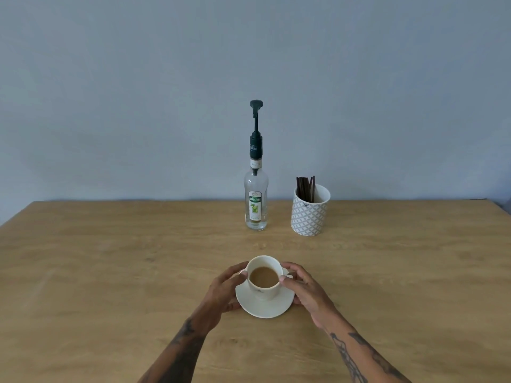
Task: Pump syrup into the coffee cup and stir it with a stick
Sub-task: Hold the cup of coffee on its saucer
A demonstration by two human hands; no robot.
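Note:
A white coffee cup (264, 291) filled with milky coffee stands on a white saucer (262, 310) near the front middle of the wooden table. My left hand (224, 291) holds it from the left, thumb tip against the cup's rim and fingers curled at the saucer's edge. My right hand (304, 288) does the same from the right, covering the handle. A clear syrup bottle (256, 201) with a tall dark pump (256, 106) stands upright further back. Right of it, dark stir sticks (305, 187) stand in a patterned white holder (309, 215).
The wooden table (110, 272) stretches wide to both sides, with its far edge just behind the bottle and holder. A plain grey-blue wall rises behind it. Bare tabletop lies between the cup and the bottle.

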